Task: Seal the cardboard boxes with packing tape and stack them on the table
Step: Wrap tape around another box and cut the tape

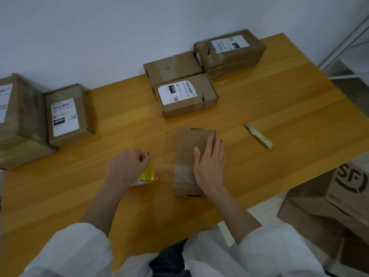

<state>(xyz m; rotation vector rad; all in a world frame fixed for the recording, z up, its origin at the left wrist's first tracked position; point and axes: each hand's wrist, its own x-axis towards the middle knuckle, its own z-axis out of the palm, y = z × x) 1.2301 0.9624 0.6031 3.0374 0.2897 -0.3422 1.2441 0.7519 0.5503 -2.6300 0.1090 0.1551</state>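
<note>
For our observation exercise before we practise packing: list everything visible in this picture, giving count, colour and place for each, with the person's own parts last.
front box: one, brown, table front centre
other boxes: five, brown; three at back centre, two at left; four labelled
tape roll: one, yellowish, left of front box
knife: one, pale yellow handle, table right
floor boxes: several, brown, right of table
table: one, yellow wood
sleeves: two, white
left hand: grips tape roll
right hand: flat on front box
</note>
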